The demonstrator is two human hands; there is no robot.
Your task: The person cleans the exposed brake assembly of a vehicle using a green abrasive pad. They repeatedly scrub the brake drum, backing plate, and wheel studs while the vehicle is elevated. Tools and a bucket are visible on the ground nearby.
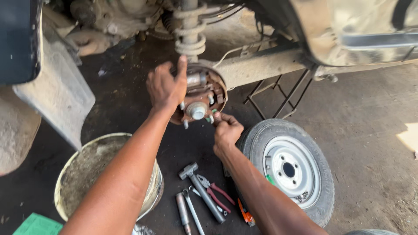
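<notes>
1. The left hand (164,87) reaches forward on a long, nearly straight arm that runs up from the lower left of the view. Its palm lies against the left edge of the brake assembly (201,98), fingers loosely spread, with the forefinger pointing up along the top rim.
2. The right hand (225,130) comes in from the lower right, with the forearm angled up and the wrist bent. Its fingers are curled tightly together at the lower right edge of the brake assembly; they seem to pinch a small part there, but what it is cannot be told.
3. The brake assembly hangs exposed at the end of the axle beam (257,65), below the coil spring (190,35), with the hub (197,110) and studs bare, between the two hands.
4. On the floor, just right of the right forearm, lies the removed wheel (289,169), flat on its side.
5. Below the hands, between the arms, a hammer (200,189), red-handled pliers (215,196) and other metal tools lie on the dark floor.
6. A worn bucket (87,169) stands under the left forearm.
7. A folding stand (278,95) props up the car body behind the wheel.
</notes>
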